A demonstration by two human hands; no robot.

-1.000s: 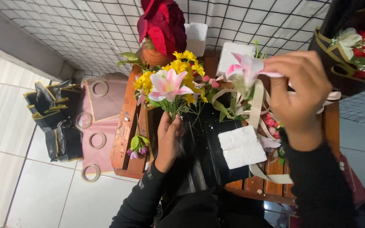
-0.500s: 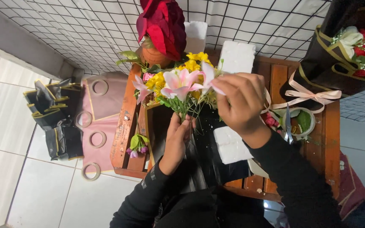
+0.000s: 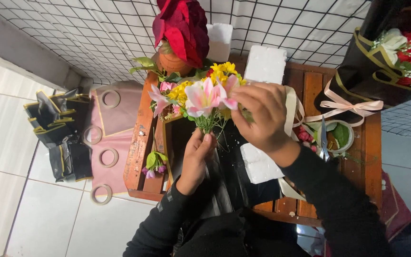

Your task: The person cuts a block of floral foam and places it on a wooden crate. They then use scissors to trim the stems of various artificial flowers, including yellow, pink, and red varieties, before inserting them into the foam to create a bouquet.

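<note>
Since a moment ago, the right hand (image 3: 262, 116) has been sliding left and down toward the bunch of flowers (image 3: 205, 102), its fingers pinching a pink flower into the bunch. A black wrapped bouquet (image 3: 386, 62) with red and white flowers inside is lying at the far right of the wooden table (image 3: 372, 152). A small round bowl (image 3: 341, 135) is holding green leaves. The left hand (image 3: 196, 159) is reaching up, its fingers closing around the stems.
</note>
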